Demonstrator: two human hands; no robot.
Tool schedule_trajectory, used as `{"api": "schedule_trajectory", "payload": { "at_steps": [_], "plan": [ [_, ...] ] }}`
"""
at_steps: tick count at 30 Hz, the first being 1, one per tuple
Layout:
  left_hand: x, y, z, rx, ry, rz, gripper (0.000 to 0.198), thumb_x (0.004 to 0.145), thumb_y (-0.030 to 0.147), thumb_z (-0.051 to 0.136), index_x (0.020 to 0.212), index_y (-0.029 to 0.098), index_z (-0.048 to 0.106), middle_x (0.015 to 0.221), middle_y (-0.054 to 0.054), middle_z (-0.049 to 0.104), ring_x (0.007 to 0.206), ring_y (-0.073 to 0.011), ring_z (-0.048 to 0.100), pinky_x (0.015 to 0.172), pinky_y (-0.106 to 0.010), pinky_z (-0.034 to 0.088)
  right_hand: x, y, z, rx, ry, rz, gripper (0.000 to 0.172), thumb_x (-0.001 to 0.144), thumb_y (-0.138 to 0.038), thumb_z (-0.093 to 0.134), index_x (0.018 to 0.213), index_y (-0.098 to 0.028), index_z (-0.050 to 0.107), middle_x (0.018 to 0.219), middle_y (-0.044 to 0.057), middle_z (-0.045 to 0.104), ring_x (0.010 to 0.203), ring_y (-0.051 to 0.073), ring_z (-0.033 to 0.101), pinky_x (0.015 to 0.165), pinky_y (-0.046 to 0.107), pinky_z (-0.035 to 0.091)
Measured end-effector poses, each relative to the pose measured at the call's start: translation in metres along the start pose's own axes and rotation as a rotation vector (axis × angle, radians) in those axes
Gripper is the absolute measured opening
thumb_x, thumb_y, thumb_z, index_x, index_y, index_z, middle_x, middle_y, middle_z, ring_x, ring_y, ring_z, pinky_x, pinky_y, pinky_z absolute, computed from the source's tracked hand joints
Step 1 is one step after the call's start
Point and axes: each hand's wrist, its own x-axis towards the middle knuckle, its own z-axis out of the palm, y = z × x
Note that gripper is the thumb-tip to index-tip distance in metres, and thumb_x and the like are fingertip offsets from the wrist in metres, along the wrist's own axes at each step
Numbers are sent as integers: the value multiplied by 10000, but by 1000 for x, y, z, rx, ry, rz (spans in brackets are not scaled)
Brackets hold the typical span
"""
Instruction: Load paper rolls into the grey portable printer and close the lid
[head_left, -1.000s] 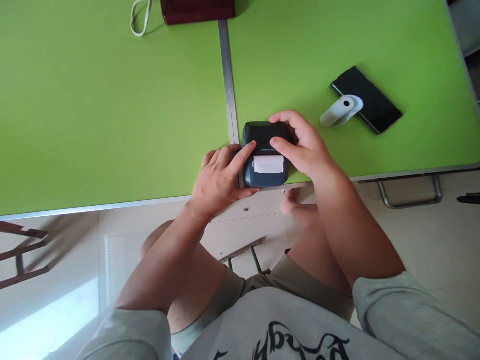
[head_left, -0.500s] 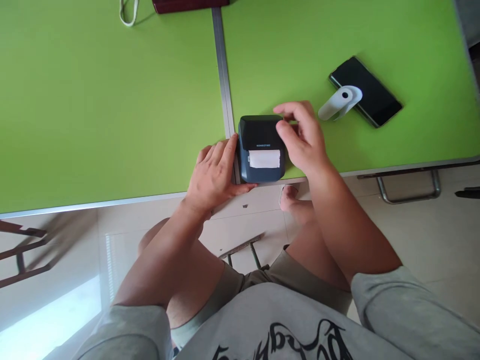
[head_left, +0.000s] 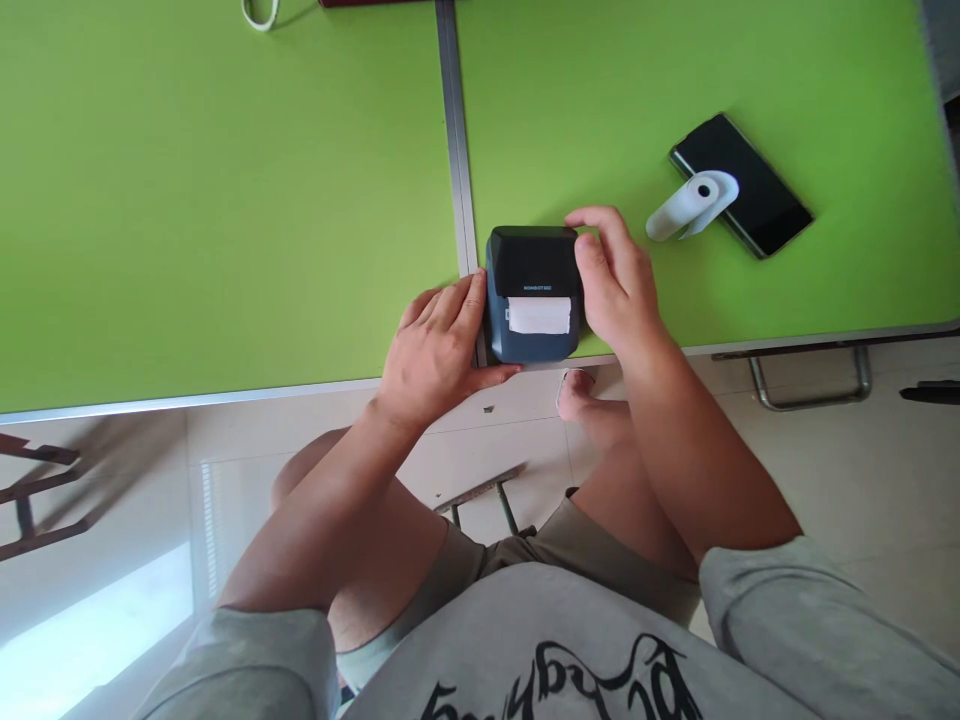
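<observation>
A small thermal printer, black on top and dark blue below, lies by the near edge of the green table, right of its metal seam. White paper shows at the slot on its front half. My left hand braces the printer's left side, with the thumb along its near edge. My right hand is curled at the right side, index finger at the far right corner and thumb against the side. The remaining right fingers are partly hidden.
To the right, a roll of white paper leans on a black phone. A white cord loop and the edge of a dark red object show at the far side. The table's near edge runs just under my hands.
My right hand has closed in on the printer's right side, its index finger now at the far corner. The left hand keeps its hold. The whole view has shifted slightly.
</observation>
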Motion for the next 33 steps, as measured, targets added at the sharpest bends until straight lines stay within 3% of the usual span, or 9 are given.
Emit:
{"api": "schedule_trajectory", "payload": {
  "at_steps": [5,12,19,27,33],
  "plan": [
    [0,9,3,26,-3,-41,1138,904,880,408,1581,-34,366,1549,-296,541,1431,-381,558,1221,-477,380,0,-6,-2,-18,-28,12,742,963,-856,246,1233,-302,659,672,-3,576,659,217,624,622,380,472],
    [1,10,8,5,10,-113,1155,883,907,407,1613,15,328,1608,-297,476,1496,-376,501,1231,-484,373,1,-7,0,-59,-35,12,784,964,-860,186,1242,-288,645,678,0,582,647,217,613,604,366,427],
    [1,7,8,-31,33,-86,1167,871,925,392,1607,21,342,1592,-290,502,1494,-360,515,1235,-471,387,0,-5,0,-35,-43,-4,757,977,-846,203,1249,-296,647,685,-7,584,649,198,605,636,350,435],
    [1,6,10,-55,50,-88,1164,865,914,437,1612,28,330,1599,-297,489,1477,-375,532,1226,-490,415,2,-11,0,-79,-74,54,939,892,-935,86,1282,-280,633,644,-2,550,679,232,643,636,380,438],
    [3,6,3,-68,16,-105,1104,867,875,518,1610,74,356,1582,-257,531,1450,-371,559,1225,-471,423,2,-16,-6,-109,-154,68,975,909,-915,41,1352,-239,587,697,1,559,748,228,670,688,373,470]
  ]
}}
